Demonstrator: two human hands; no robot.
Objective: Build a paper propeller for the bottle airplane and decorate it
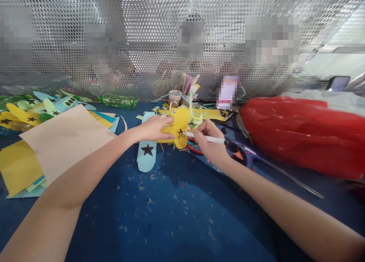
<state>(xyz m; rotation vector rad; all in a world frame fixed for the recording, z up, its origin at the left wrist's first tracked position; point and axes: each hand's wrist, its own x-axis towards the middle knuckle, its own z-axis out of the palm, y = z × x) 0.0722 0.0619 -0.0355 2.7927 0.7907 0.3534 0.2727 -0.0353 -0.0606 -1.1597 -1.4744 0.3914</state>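
My left hand holds a yellow paper cutout with rounded ends, its fingers and thumb at the left edge. An outlined black star is drawn near the cutout's lower end, partly filled in. In my right hand is a white marker, its tip at the star. Partly under my left hand lies a light blue paper strip with rounded ends and a solid black star. Yellow and green paper scraps are heaped behind both hands.
A blue glue gun with a clear stick lies right of my right hand, near a large red plastic bag. Paper sheets and cutouts lie left. Behind are a green bottle, a phone and a perforated metal panel.
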